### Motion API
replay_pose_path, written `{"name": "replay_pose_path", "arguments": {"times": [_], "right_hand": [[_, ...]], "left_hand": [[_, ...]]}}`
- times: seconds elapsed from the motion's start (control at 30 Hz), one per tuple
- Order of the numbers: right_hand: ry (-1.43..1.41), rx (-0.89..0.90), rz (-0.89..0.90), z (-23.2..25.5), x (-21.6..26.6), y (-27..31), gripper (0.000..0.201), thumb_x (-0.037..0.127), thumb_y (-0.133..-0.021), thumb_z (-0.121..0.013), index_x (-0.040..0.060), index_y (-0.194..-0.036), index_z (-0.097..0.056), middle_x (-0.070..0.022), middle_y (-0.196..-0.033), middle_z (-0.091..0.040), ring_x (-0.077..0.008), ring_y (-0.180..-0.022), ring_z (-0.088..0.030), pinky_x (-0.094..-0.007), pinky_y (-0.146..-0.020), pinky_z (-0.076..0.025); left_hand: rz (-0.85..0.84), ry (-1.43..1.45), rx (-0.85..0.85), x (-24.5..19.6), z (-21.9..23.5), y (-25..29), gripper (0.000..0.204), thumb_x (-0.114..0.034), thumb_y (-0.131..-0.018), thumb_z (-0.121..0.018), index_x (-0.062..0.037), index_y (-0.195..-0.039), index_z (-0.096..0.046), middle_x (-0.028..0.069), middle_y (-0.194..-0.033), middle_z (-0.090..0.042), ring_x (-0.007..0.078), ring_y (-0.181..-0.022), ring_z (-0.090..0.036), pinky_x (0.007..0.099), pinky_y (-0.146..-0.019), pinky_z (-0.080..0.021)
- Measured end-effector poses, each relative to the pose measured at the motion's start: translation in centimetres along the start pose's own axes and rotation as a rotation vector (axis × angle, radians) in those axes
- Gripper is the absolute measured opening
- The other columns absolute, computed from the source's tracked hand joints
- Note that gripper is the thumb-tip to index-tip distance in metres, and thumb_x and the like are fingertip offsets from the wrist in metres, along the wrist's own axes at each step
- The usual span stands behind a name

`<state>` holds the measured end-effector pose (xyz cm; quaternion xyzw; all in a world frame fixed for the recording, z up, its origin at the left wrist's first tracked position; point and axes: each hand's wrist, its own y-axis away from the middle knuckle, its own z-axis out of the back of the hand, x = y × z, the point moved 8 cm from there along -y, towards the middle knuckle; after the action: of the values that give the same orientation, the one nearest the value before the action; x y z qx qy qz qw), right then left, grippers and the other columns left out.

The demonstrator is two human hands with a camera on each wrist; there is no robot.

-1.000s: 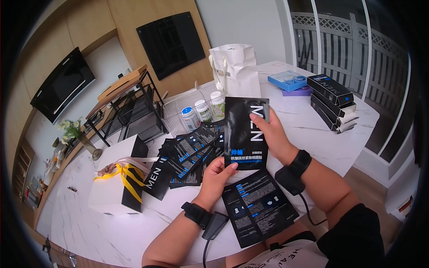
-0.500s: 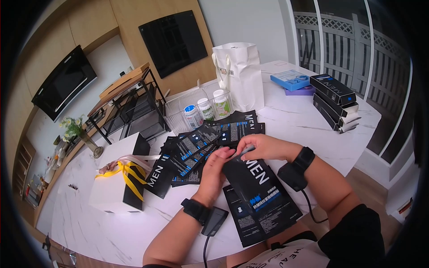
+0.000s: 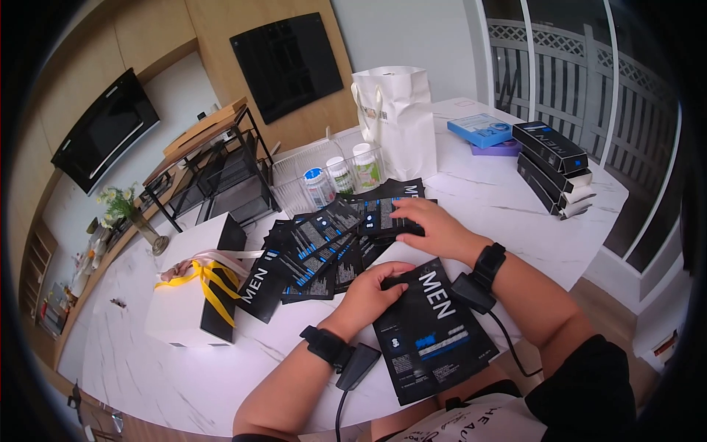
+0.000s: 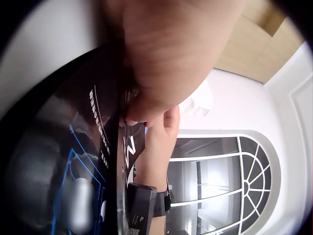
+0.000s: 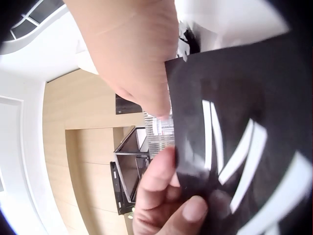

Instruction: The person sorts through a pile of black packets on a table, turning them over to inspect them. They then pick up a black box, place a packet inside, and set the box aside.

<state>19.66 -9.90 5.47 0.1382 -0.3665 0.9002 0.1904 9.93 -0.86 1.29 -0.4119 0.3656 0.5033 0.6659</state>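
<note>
My left hand (image 3: 370,293) pinches the upper left edge of a black sachet (image 3: 444,324) printed "MEN". This sachet lies over another black sachet whose printed back shows at its lower left, close above my lap. In the right wrist view, the left thumb and fingers (image 5: 164,200) hold the sachet's edge from both sides. My right hand (image 3: 440,230) is over the near right part of a fanned pile of similar black sachets (image 3: 324,239), fingers spread apart and thumb away from them. Nothing shows between its fingers.
A clear ribbed bin with several bottles (image 3: 341,175) and a white paper bag (image 3: 401,121) stand behind the pile. To its left is a white box (image 3: 184,313) with a yellow ribbon. Black MEN boxes (image 3: 549,151) and a blue box (image 3: 480,130) are stacked at the right.
The MEN sachet, upright a second ago, was lowered onto the other sachet. My right hand let go of its top edge and moved away to the pile. The left hand came down with it.
</note>
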Motion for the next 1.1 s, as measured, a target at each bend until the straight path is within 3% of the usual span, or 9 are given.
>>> {"name": "replay_pose_path", "arguments": {"times": [0.03,0.1,0.3,0.37,0.6,0.9,0.97,1.03,1.1], "right_hand": [[0.092,-0.006,0.143,-0.6,0.5,0.3,0.038,0.023,-0.076,-0.063,0.0080,-0.110,-0.054,-0.0113,-0.121,-0.050,-0.0281,-0.115,-0.043,-0.0376,-0.093,-0.035],[0.017,0.148,0.058,-2.2,-0.4,0.4,0.050,0.025,-0.074,-0.065,0.0076,-0.119,-0.049,-0.0122,-0.129,-0.043,-0.0309,-0.124,-0.033,-0.0411,-0.102,-0.025],[0.019,0.250,-0.036,-2.7,-1.1,0.2,0.052,0.025,-0.075,-0.063,0.0067,-0.120,-0.048,-0.0121,-0.126,-0.045,-0.0301,-0.117,-0.040,-0.0395,-0.097,-0.032],[0.183,0.030,-0.010,-1.5,-1.4,0.4,0.047,0.021,-0.075,-0.063,0.0062,-0.118,-0.051,-0.0139,-0.119,-0.050,-0.0296,-0.114,-0.043,-0.0366,-0.095,-0.035],[0.239,0.141,0.060,-2.1,-0.6,0.0,0.031,0.019,-0.077,-0.060,0.0054,-0.105,-0.059,-0.0098,-0.108,-0.057,-0.0280,-0.103,-0.050,-0.0383,-0.088,-0.039],[0.188,0.013,-0.023,-0.5,-0.8,-0.5,0.015,0.009,-0.074,-0.057,0.0051,-0.088,-0.061,-0.0078,-0.091,-0.061,-0.0257,-0.089,-0.055,-0.0336,-0.076,-0.046],[0.133,-0.265,-0.013,2.3,-0.4,-0.5,0.008,0.011,-0.071,-0.058,0.0088,-0.078,-0.062,-0.0064,-0.079,-0.061,-0.0255,-0.080,-0.057,-0.0362,-0.068,-0.047],[0.131,-0.344,-0.028,4.3,0.6,-0.3,0.007,0.013,-0.072,-0.061,0.0080,-0.077,-0.063,-0.0065,-0.076,-0.061,-0.0246,-0.072,-0.058,-0.0338,-0.063,-0.047],[-0.102,-0.416,-0.337,5.9,-1.7,0.2,0.009,0.015,-0.074,-0.062,0.0075,-0.080,-0.063,-0.0070,-0.074,-0.061,-0.0237,-0.065,-0.058,-0.0309,-0.062,-0.046]], "left_hand": [[0.016,-0.054,0.018,0.1,-0.1,0.0,0.024,-0.006,-0.078,-0.061,-0.0020,-0.101,-0.058,0.0054,-0.094,-0.061,0.0137,-0.087,-0.057,0.0242,-0.078,-0.044],[0.013,-0.090,0.025,0.1,-0.1,0.1,0.024,-0.008,-0.077,-0.061,-0.0031,-0.101,-0.059,0.0057,-0.092,-0.060,0.0145,-0.085,-0.057,0.0245,-0.078,-0.044],[-0.102,-0.106,0.061,-0.2,-0.4,0.0,0.023,-0.009,-0.076,-0.063,-0.0070,-0.099,-0.061,0.0060,-0.091,-0.059,0.0158,-0.086,-0.057,0.0259,-0.078,-0.044],[-0.137,-0.134,0.059,-0.4,-0.5,0.0,0.023,-0.009,-0.076,-0.063,-0.0075,-0.099,-0.061,0.0061,-0.092,-0.059,0.0159,-0.087,-0.056,0.0264,-0.079,-0.045],[-0.150,-0.136,0.179,-1.2,-1.2,0.3,0.022,-0.005,-0.078,-0.060,-0.0052,-0.099,-0.060,0.0064,-0.095,-0.057,0.0165,-0.092,-0.055,0.0262,-0.083,-0.043],[-0.187,-0.155,0.180,-1.4,-1.3,0.2,0.021,-0.007,-0.078,-0.060,-0.0069,-0.098,-0.061,0.0064,-0.094,-0.058,0.0185,-0.089,-0.056,0.0267,-0.079,-0.044],[-0.187,-0.166,0.176,-1.3,-1.2,0.2,0.021,-0.007,-0.078,-0.060,-0.0069,-0.099,-0.061,0.0064,-0.093,-0.058,0.0185,-0.089,-0.056,0.0267,-0.079,-0.044],[-0.197,-0.161,0.182,-1.3,-1.3,0.2,0.021,-0.008,-0.078,-0.060,-0.0069,-0.099,-0.060,0.0064,-0.093,-0.058,0.0189,-0.090,-0.056,0.0269,-0.079,-0.044],[-0.189,-0.137,0.186,-1.2,-1.3,0.2,0.020,-0.008,-0.078,-0.060,-0.0069,-0.098,-0.061,0.0065,-0.094,-0.058,0.0189,-0.091,-0.056,0.0271,-0.080,-0.044]]}}
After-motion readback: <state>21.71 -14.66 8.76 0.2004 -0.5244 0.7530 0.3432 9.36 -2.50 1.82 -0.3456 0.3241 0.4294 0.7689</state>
